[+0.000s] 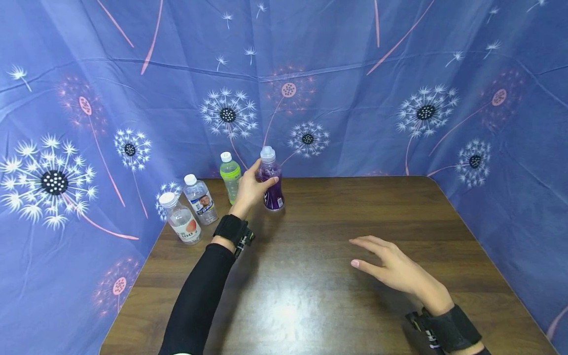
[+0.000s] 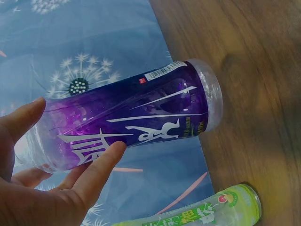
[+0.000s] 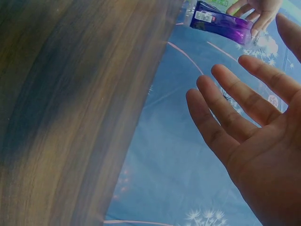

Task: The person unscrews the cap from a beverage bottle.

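Observation:
My left hand (image 1: 254,187) grips an upright purple-labelled bottle (image 1: 272,190) with a pale cap, near the table's back edge. In the left wrist view the thumb (image 2: 30,115) lies by one side of that bottle, and fingers reach round the other side, one fingertip (image 2: 120,147) over the label. Just left of it stands a green-labelled bottle (image 1: 230,178) with a white cap. Over the right part of the table my right hand (image 1: 392,268) hovers with fingers spread and nothing in it, as the right wrist view also shows.
Two clear bottles with white caps, one with a face on its label (image 1: 201,201) and one with an orange fruit picture (image 1: 184,224), stand at the left edge of the wooden table (image 1: 319,276). Blue dandelion-print cloth (image 1: 355,98) hangs behind and at both sides.

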A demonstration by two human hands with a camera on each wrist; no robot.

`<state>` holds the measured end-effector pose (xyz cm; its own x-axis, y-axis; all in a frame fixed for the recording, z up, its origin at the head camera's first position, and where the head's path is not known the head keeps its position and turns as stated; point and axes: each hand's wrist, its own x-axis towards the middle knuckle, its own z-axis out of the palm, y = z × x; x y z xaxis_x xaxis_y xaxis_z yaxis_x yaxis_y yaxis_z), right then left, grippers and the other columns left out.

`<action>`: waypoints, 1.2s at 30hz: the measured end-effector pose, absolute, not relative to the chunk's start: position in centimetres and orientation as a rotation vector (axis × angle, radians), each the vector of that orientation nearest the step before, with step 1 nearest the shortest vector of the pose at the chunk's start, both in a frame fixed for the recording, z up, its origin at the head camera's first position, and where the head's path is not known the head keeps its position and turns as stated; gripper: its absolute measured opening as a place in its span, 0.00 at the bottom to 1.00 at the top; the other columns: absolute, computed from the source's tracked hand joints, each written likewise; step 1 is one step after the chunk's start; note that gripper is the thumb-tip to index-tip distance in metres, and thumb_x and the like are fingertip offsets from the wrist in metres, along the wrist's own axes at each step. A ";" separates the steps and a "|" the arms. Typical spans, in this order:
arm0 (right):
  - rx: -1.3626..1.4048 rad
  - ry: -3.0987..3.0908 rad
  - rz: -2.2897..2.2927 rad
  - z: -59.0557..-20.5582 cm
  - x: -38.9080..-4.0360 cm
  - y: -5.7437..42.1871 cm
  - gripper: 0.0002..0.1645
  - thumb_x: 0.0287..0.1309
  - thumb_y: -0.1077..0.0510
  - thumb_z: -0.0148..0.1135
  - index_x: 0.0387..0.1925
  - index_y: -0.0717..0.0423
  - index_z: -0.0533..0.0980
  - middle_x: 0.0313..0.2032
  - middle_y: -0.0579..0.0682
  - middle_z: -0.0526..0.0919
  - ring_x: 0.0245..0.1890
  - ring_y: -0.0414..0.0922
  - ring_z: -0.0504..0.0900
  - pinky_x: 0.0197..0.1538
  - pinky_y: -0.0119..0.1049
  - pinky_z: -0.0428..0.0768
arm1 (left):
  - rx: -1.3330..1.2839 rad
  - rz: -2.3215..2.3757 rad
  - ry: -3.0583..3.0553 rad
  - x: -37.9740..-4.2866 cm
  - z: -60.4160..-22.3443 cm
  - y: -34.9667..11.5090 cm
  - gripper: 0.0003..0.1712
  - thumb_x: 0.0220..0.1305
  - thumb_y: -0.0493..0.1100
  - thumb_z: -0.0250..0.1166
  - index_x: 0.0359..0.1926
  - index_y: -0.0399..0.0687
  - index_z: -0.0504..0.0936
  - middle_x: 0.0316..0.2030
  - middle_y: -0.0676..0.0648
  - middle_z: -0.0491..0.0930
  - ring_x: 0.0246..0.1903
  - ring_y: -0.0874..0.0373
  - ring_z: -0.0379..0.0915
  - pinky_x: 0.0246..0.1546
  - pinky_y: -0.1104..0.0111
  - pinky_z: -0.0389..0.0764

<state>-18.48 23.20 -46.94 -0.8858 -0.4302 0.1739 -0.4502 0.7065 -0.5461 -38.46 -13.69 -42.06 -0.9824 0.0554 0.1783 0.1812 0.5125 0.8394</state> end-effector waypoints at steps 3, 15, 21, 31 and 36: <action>0.752 -2.868 0.939 -47.1 -18.4 23.3 0.33 0.67 0.41 0.63 0.70 0.41 0.69 0.65 0.44 0.75 0.65 0.53 0.77 0.60 0.57 0.82 | -0.202 -1.477 -2.620 -39.0 -42.1 -13.3 0.50 0.62 0.53 0.72 0.79 0.53 0.57 0.71 0.37 0.69 0.66 0.39 0.71 0.67 0.47 0.75; 0.746 -2.839 0.905 -47.7 -18.3 23.5 0.31 0.67 0.43 0.64 0.69 0.40 0.70 0.65 0.41 0.76 0.63 0.45 0.79 0.57 0.47 0.85 | -0.173 -1.359 -2.597 -41.2 -43.7 -12.7 0.47 0.64 0.49 0.72 0.78 0.49 0.58 0.68 0.36 0.72 0.67 0.38 0.69 0.68 0.46 0.73; 0.698 -2.848 0.893 -47.7 -18.0 23.9 0.31 0.67 0.43 0.64 0.69 0.36 0.70 0.65 0.39 0.76 0.62 0.45 0.79 0.57 0.47 0.85 | -0.099 -1.382 -2.568 -42.2 -44.8 -12.6 0.47 0.64 0.49 0.71 0.78 0.50 0.58 0.68 0.36 0.72 0.68 0.39 0.68 0.69 0.47 0.72; 0.667 -2.863 0.890 -47.9 -17.7 24.3 0.31 0.67 0.43 0.64 0.69 0.36 0.71 0.65 0.41 0.77 0.61 0.46 0.80 0.57 0.48 0.85 | 0.007 -1.396 -2.601 -42.8 -44.9 -12.2 0.48 0.67 0.48 0.68 0.80 0.49 0.52 0.72 0.33 0.64 0.72 0.37 0.59 0.72 0.45 0.67; 0.685 -2.847 0.881 -48.2 -17.8 24.4 0.30 0.67 0.44 0.65 0.69 0.36 0.71 0.64 0.39 0.77 0.61 0.45 0.80 0.56 0.47 0.85 | 0.045 -1.353 -2.630 -43.0 -44.6 -12.2 0.50 0.68 0.49 0.67 0.81 0.49 0.47 0.72 0.31 0.62 0.73 0.36 0.58 0.74 0.46 0.65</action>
<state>-17.80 24.39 -48.18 -0.8962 -0.3924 0.2069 -0.4407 0.7339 -0.5168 -42.96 -12.15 -44.64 -0.9828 -0.1104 0.1483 0.0565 0.5848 0.8092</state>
